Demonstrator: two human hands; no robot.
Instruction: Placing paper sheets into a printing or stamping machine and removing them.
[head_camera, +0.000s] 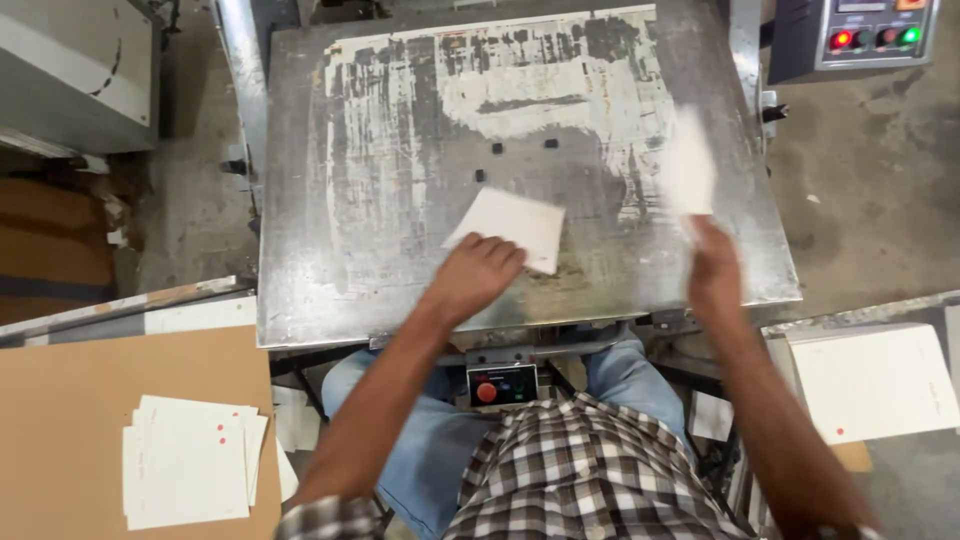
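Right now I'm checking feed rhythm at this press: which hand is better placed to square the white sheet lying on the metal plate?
Probably the left. The left hand already rests on the white sheet lying on the metal plate. The right hand is off at the plate's right side, gripping a second, blurred sheet in the air.

A grey control panel (868, 35) with a small dark screen and red and green lights is standing at the top right. A small dark panel (502, 384) with a red button is sitting under the metal surface (300, 300), near the person's lap.
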